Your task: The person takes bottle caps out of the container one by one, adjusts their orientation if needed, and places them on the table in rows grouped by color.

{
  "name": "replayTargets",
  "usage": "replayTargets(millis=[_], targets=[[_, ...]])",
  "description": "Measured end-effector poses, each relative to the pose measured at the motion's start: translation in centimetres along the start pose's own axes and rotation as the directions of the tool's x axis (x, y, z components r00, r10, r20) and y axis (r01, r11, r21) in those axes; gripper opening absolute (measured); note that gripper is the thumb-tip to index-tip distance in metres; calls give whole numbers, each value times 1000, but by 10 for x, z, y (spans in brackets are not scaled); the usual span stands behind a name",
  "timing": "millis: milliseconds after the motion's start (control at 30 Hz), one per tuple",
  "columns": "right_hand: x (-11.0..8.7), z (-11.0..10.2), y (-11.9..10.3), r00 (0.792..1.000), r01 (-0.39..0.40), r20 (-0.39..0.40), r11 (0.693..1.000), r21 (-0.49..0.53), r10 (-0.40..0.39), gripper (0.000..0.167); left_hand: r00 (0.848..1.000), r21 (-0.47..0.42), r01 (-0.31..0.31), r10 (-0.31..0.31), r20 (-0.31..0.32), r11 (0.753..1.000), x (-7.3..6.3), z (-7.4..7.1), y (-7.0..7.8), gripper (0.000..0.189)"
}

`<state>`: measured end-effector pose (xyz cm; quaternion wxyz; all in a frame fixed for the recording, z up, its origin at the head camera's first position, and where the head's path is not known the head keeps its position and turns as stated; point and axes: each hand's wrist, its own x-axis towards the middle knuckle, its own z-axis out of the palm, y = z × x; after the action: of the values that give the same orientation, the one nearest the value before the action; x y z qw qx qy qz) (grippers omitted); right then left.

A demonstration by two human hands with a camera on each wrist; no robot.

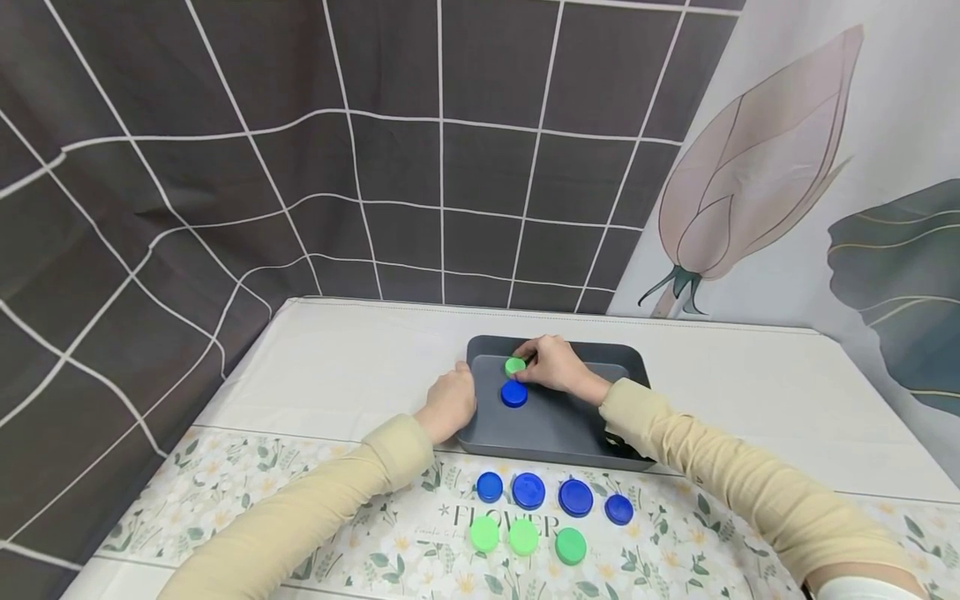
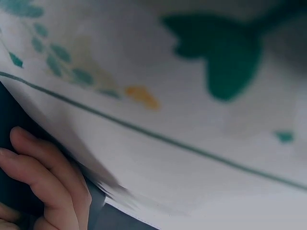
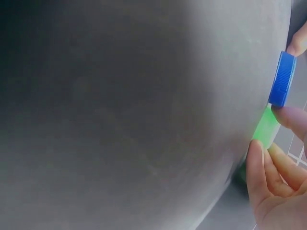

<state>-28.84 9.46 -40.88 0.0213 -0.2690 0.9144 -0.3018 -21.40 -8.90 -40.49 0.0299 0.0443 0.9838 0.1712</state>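
Note:
A dark grey baking tray [image 1: 555, 425] lies on the table. My left hand [image 1: 452, 402] grips its left rim; the left wrist view shows curled fingers [image 2: 57, 182] against the dark tray. Over the tray's back left part, my right hand [image 1: 553, 364] pinches a light green bottle cap [image 1: 514, 367] between thumb and fingers. Just in front of it, a blue bottle cap [image 1: 514, 393] sits on the tray floor. In the right wrist view, the green cap [image 3: 265, 128] appears by the fingertips, with the blue cap [image 3: 283, 79] beyond it.
In front of the tray, several blue caps [image 1: 528, 492] form a row on the flowered tablecloth [image 1: 390, 533]. Nearer me are two light green caps [image 1: 523, 537] and a darker green cap [image 1: 571, 546]. A dark gridded curtain [image 1: 480, 167] hangs behind the table.

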Motion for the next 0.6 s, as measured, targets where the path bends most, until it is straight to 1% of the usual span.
replayTargets(millis=[233,400,600], targets=[[-1,-2,-3,999,-46,8,999,9,46,32,1000,2,-18,18,-8,1000,0,-1,-1,27],[0,-2,-3,998,-60,7,998,5,60,31,1000,-4,-22,22,-7,1000,1,-1,-1,26],[-1,-2,-1,998,-70,10,997,36,70,31,1000,-4,-17,17,-5,1000,1,0,-2,25]])
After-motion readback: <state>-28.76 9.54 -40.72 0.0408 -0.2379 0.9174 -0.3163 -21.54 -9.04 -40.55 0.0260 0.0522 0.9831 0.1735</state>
